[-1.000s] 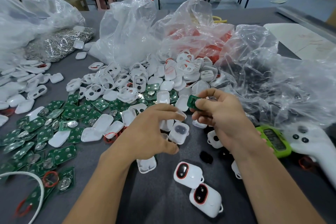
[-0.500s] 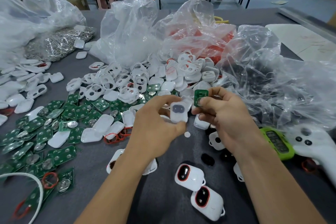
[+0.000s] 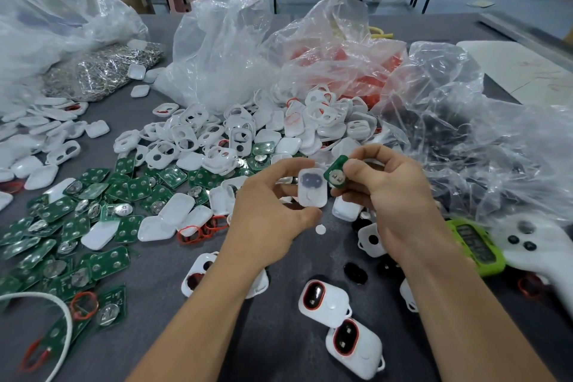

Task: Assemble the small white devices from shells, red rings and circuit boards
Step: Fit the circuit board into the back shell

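Grey table (image 3: 263,338) — left hand (image 3: 266,220) pinches one shell (image 3: 312,187), right hand (image 3: 393,195) one circuit board (image 3: 335,174)

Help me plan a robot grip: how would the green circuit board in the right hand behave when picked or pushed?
The circuit board is probably stiff: it looks flat though the right hand pinches only its edge. Likely light, since fingertips alone carry it. Pushed, it should slide, not roll, being flat.
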A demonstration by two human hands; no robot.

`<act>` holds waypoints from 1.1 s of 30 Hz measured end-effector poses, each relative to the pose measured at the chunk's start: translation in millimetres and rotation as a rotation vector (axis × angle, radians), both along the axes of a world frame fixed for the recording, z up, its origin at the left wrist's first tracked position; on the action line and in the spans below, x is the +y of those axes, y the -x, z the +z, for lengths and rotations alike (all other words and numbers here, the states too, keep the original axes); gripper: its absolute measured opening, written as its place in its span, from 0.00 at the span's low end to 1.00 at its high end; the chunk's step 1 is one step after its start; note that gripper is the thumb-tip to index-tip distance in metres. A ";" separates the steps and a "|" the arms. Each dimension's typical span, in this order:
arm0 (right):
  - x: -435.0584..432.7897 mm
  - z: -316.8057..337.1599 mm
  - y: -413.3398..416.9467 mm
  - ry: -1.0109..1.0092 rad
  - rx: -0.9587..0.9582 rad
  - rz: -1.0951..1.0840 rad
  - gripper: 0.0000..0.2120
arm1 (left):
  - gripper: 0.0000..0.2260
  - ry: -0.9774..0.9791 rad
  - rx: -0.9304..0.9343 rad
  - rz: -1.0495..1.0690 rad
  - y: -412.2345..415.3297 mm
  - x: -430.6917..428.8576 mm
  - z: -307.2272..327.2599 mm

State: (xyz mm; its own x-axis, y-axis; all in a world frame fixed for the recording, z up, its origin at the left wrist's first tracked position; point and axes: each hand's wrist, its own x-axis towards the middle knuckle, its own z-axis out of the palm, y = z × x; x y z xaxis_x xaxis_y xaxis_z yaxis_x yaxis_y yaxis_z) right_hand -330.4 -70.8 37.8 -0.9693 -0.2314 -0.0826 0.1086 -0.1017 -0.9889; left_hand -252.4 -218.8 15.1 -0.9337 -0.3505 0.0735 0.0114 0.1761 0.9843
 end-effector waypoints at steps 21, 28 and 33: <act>-5.2 -11.2 -6.6 -0.465 0.468 0.012 0.10 | 0.28 -0.066 -0.006 -0.031 4.1 3.8 -13.7; -7.1 -11.3 -11.4 -0.564 0.609 -0.043 0.07 | 0.29 -0.044 -0.005 -0.023 2.6 5.9 -10.6; -8.3 -13.6 -12.0 -0.601 0.669 -0.098 0.06 | 0.28 -0.079 -0.013 -0.014 2.8 6.1 -8.9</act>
